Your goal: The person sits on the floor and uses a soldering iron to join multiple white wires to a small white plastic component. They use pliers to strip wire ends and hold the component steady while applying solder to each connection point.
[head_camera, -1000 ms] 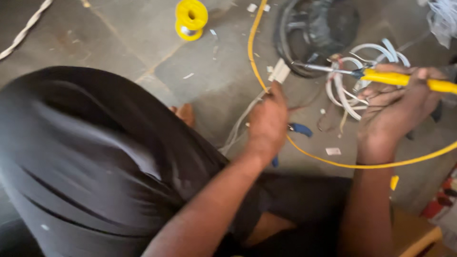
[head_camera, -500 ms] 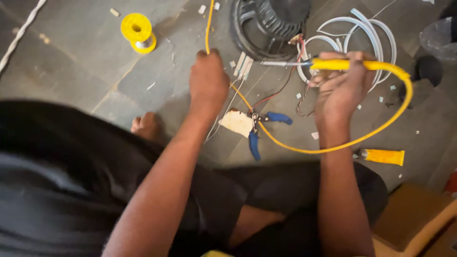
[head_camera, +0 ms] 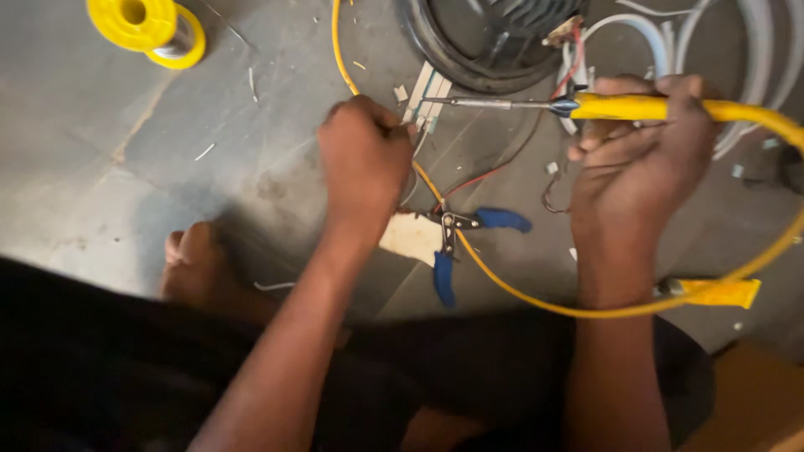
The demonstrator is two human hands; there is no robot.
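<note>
From the head camera, my right hand point(head_camera: 641, 159) was wrapped tight around the yellow plastic handle of a soldering iron point(head_camera: 636, 107), its slim metal tip pointing left over the grey concrete floor point(head_camera: 100, 167). The iron's yellow cable point(head_camera: 536, 301) looped from the handle down around my wrist and back up past my other hand. My left hand point(head_camera: 364, 159) was curled into a fist just beside the tip; whatever it pinched was hidden by my knuckles, so I could not tell what it held. Under my left wrist lay blue-handled pliers point(head_camera: 456, 243), touching a small pale scrap of card point(head_camera: 412, 238). A yellow spool of solder wire point(head_camera: 146, 29) sat well apart at the upper left. A black round fan housing point(head_camera: 486, 42) and white coiled tubing point(head_camera: 754, 50) lay beyond the iron.
</note>
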